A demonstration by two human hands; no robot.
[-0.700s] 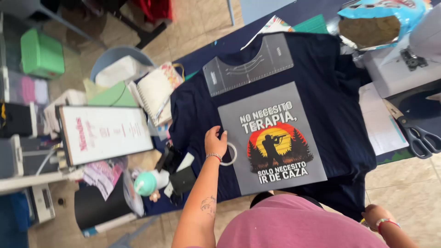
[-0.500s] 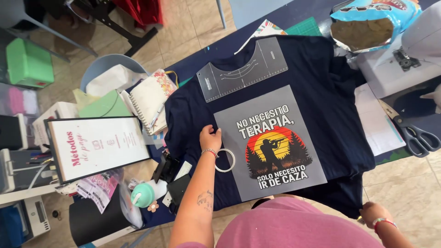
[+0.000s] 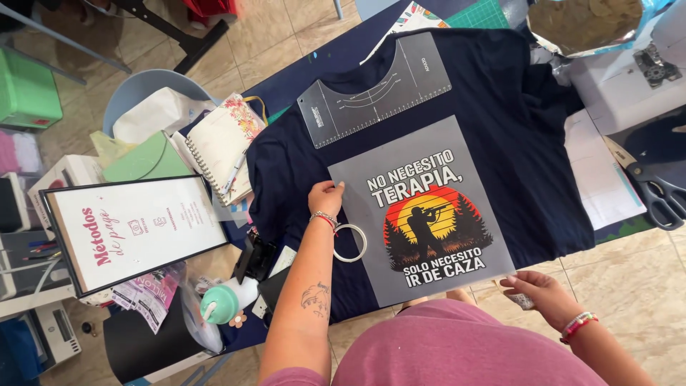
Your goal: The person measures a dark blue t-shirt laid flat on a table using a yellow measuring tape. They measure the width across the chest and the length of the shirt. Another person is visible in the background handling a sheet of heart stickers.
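A dark navy t-shirt (image 3: 529,143) lies flat on the table. On its chest rests a grey transfer sheet (image 3: 350,179) printed with white lettering and an orange sunset with a figure's silhouette. My left hand (image 3: 325,196) pinches the sheet's left edge, and a white tape roll (image 3: 350,243) hangs as a ring at that wrist. My right hand (image 3: 539,289) is at the sheet's lower right corner, its fingers closed on a small pale piece (image 3: 522,300) that I cannot identify. A dark grey alignment ruler (image 3: 375,89) lies over the collar.
Scissors (image 3: 657,189) and white paper (image 3: 597,179) lie right of the shirt. A spiral notebook (image 3: 218,146), a framed white sign (image 3: 136,229), a mint cup (image 3: 218,304) and a grey bin (image 3: 143,86) crowd the left. A foil bag (image 3: 586,25) sits top right.
My left hand stays on the sheet's left edge. My right hand has come up to the sheet's lower right corner. The view has moved closer.
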